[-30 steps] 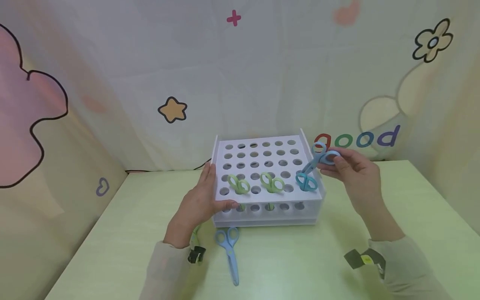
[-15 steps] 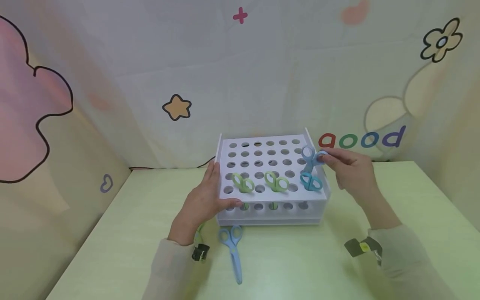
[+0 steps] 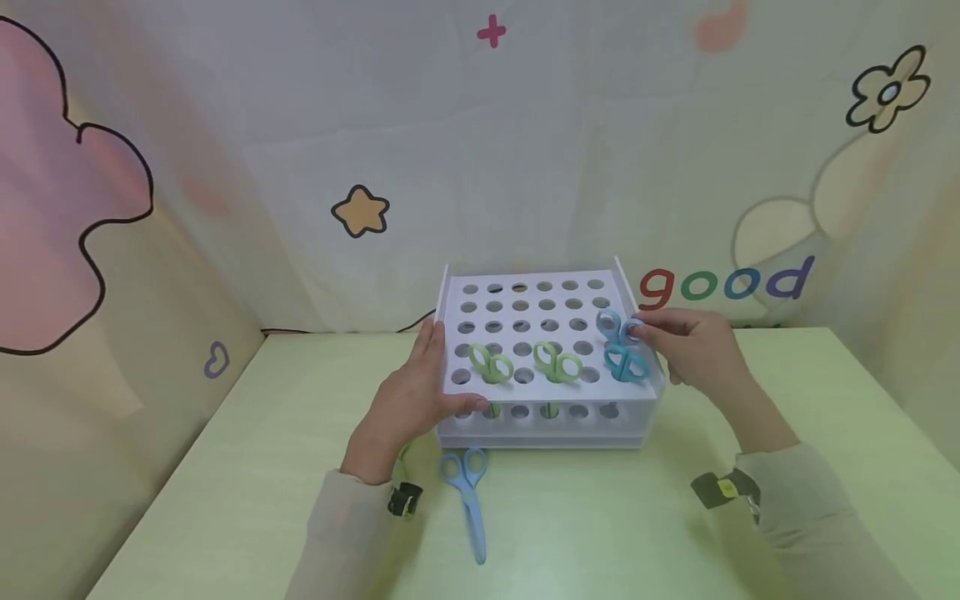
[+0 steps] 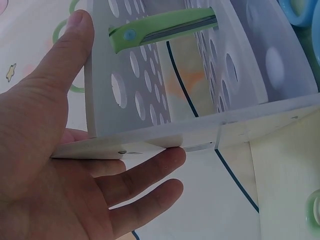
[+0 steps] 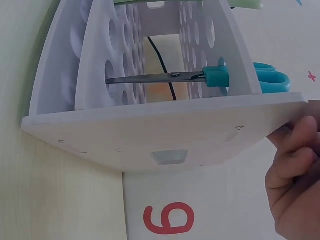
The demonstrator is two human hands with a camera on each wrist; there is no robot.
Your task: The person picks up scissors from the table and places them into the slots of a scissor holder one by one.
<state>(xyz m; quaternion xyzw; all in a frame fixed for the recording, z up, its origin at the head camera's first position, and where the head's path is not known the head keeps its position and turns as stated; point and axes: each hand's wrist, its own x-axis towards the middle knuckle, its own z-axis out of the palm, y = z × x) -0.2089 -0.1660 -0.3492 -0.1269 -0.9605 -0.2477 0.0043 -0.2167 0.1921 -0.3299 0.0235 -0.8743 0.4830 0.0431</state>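
Observation:
A white tiered rack [image 3: 540, 440] with round holes stands on the table. My left hand [image 3: 405, 396] holds its left side, thumb on the top plate's front edge, fingers along the side panel [image 4: 150, 142]. At the right, my right hand [image 3: 693, 346] pinches a handle loop of light blue scissors [image 3: 615, 329], low over the top plate; their blades are hidden. Just in front, teal scissors [image 3: 626, 364] sit handles up in a hole. Two green scissors, one left [image 3: 491, 365] and one nearer the middle [image 3: 557, 364], also stand in the front of the rack.
Another pair of light blue scissors [image 3: 470, 504] lies on the table [image 3: 570, 525] before the rack. Something green [image 3: 403, 457] shows partly behind the left wrist. A printed curtain [image 3: 525, 167] hangs behind the rack.
My right hand has moved left and down, lowering the light blue scissors from above the rack's right edge to the top plate. The left hand keeps its place on the rack.

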